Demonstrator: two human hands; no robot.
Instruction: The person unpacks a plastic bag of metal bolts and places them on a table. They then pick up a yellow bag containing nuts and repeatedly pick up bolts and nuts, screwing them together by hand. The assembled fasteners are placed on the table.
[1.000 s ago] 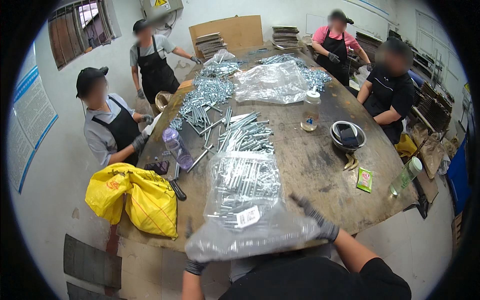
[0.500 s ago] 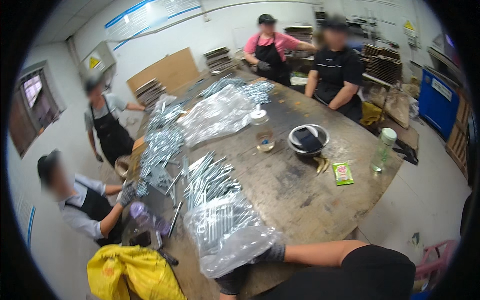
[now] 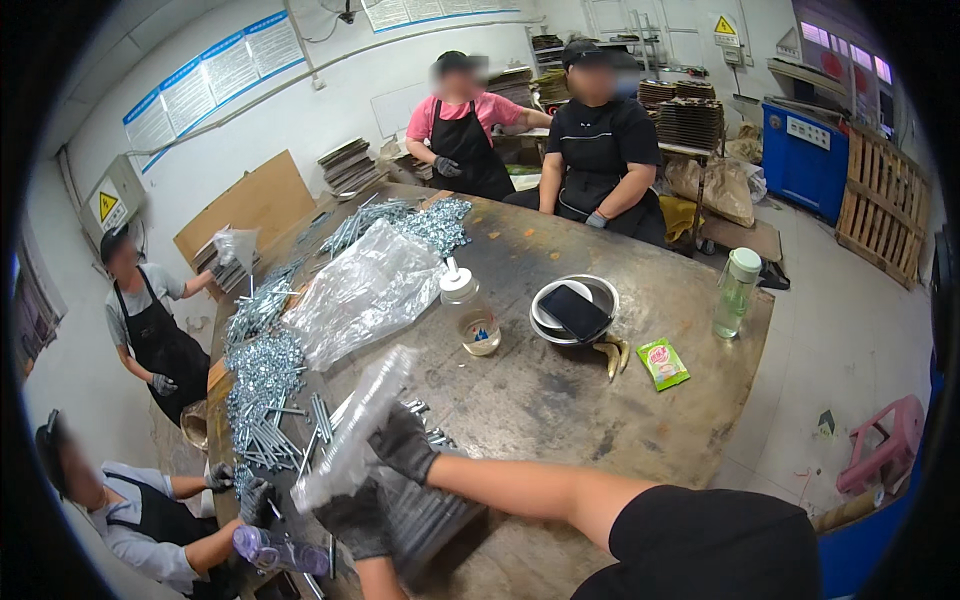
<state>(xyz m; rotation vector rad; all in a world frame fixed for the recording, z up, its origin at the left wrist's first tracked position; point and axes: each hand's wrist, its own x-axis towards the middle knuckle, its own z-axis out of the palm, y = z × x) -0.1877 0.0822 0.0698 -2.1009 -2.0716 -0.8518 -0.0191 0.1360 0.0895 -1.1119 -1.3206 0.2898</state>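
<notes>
Both my hands wear dark grey gloves and grip a clear plastic bag (image 3: pixel 365 420), raised and tilted above the near left part of the worktable. My right hand (image 3: pixel 403 446) holds its right side. My left hand (image 3: pixel 354 520), lower and blurred, closes on its bottom end. Beneath and beside my hands lie long metal rods (image 3: pixel 430 515), smeared by motion and partly covered by the gloves. More bolts and rods (image 3: pixel 265 385) are heaped along the table's left side, just beyond the bag.
Another clear plastic sheet (image 3: pixel 365 290) lies mid-table beside a lidded jar (image 3: pixel 475 320). Farther right are a bowl (image 3: pixel 545 333) with a phone (image 3: pixel 572 312), banana-like pieces (image 3: pixel 612 355), a green packet (image 3: pixel 663 364) and a bottle (image 3: pixel 737 293). Several co-workers stand or sit around the table (image 3: pixel 640 440).
The plastic bag, which lay over the rods, is now lifted and tilted up between my hands. My head view has shifted, and the yellow bag has left the picture.
</notes>
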